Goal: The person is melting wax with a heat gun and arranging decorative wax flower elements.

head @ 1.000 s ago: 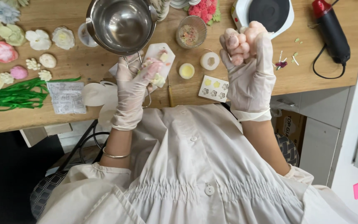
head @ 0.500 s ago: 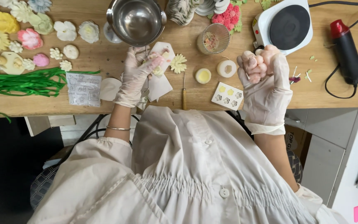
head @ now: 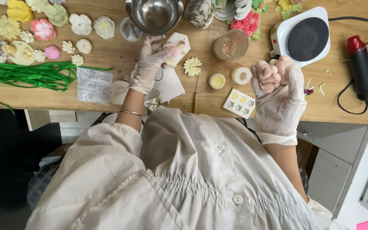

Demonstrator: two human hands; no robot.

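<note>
Gloved left hand on white mould, right hand fisted, steel bowl

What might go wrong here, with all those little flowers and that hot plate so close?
The right hand, closed in a fist, is beside the hot plate; if it is on, the glove could scorch. The left hand, by the steel bowl, might knock it. A sleeve could sweep the pale daisy away.

Both hands wear thin, translucent whitish gloves: the left hand at upper centre, the right hand at centre right. A thin bangle circles the left wrist. A cream gathered smock with buttons fills the lower frame.
</note>
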